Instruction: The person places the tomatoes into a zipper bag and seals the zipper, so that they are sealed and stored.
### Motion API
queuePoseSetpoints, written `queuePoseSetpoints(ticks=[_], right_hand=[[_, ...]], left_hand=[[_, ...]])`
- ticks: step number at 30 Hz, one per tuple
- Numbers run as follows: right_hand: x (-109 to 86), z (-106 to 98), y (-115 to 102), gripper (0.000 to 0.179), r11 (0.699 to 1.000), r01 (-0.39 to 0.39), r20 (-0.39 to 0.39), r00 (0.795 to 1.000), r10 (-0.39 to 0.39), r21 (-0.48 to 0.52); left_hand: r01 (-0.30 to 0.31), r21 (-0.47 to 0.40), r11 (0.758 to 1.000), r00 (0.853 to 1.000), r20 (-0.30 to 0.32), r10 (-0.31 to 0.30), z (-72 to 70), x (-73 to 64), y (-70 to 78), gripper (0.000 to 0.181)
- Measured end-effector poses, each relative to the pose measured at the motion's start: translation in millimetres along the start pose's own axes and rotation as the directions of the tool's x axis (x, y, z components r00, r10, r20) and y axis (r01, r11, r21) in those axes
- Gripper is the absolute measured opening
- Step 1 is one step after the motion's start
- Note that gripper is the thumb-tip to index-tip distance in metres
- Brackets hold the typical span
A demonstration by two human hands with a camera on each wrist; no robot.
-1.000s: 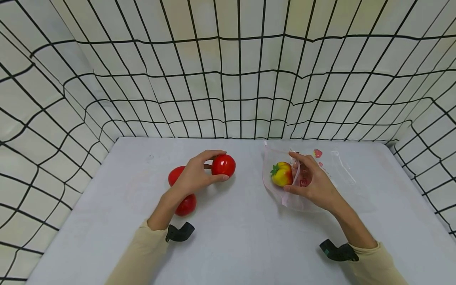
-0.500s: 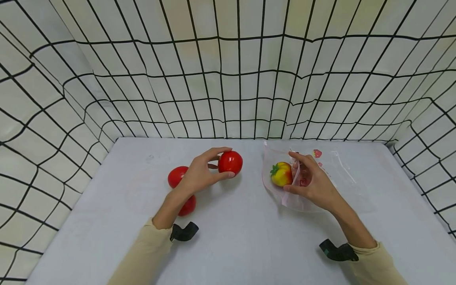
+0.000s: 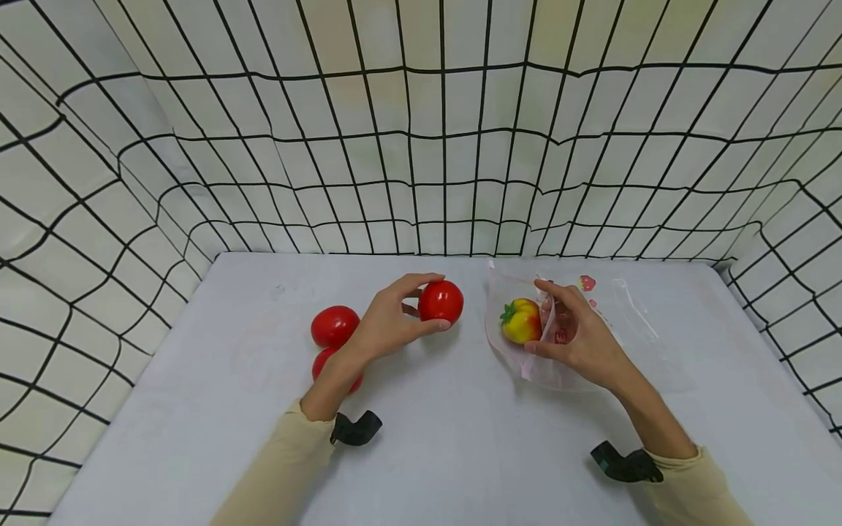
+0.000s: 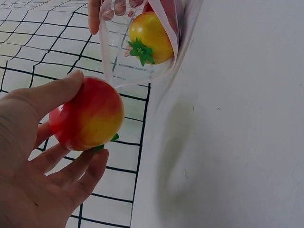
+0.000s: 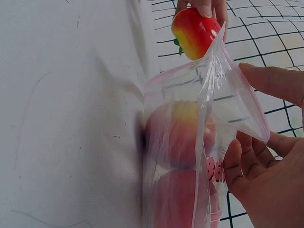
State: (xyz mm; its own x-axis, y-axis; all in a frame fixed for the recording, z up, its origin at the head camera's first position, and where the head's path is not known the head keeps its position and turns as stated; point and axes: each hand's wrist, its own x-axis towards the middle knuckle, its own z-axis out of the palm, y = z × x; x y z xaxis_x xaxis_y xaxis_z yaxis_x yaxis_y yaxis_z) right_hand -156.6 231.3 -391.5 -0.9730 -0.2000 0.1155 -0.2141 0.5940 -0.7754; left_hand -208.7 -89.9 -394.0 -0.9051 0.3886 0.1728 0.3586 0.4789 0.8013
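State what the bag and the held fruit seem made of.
The bag: thin, glossy plastic film, judging by its transparency, sharp creases and streaky glints. The held fruit: smooth and glossy with a bright highlight; perhaps plastic or coated foam.

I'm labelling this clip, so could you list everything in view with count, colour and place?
bag: 1, clear, pink-edged, on the table
bagged fruits: at least 2, yellow and red, inside the bag
held fruit: 1, red and yellow, in the left hand
loose fruits: 2, red, on the table, left of the held fruit
table: 1, white, under the bag
netting: 1, black, across the white walls
sleeves: 2, beige, one per arm
wrist devices: 2, black, one beside each sleeve
left hand: 1, bare, round the held fruit
right hand: 1, bare, holding the bag
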Motion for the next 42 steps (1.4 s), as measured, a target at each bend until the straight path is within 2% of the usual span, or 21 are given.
queuePoseSetpoints(ticks=[7, 14, 25, 34, 42], right_hand=[[0.3, 1.1, 1.0, 0.091, 1.0, 0.002, 0.004, 1.0, -0.002, 0.006], [1.4, 1.0, 1.0, 0.091, 1.0, 0.009, -0.001, 1.0, -0.009, 0.006], [2.2, 1.0, 0.6, 0.092, 1.0, 0.012, -0.005, 1.0, -0.012, -0.016], [0.9, 1.0, 0.4, 0.092, 1.0, 0.001, 0.0, 1.0, -0.001, 0.009], [1.3, 2.2, 1.0, 0.093, 1.0, 0.013, -0.007, 1.0, -0.013, -0.014]], left_hand=[[0.002, -0.017, 1.0, 1.0, -0.015, -0.002, 3.7, 2.8, 1.4, 0.071], [-0.04, -0.043, 0.998, 0.999, -0.008, 0.04, 11.9, 7.6, 1.3, 0.069], [-0.008, -0.074, 0.997, 1.0, 0.02, 0.009, 22.9, 11.4, 6.7, 0.071], [0.036, -0.076, 0.996, 0.999, 0.035, -0.034, 33.1, 10.8, 7.4, 0.072], [0.03, -0.125, 0.992, 0.999, 0.045, -0.024, 41.9, 13.9, 7.1, 0.068]])
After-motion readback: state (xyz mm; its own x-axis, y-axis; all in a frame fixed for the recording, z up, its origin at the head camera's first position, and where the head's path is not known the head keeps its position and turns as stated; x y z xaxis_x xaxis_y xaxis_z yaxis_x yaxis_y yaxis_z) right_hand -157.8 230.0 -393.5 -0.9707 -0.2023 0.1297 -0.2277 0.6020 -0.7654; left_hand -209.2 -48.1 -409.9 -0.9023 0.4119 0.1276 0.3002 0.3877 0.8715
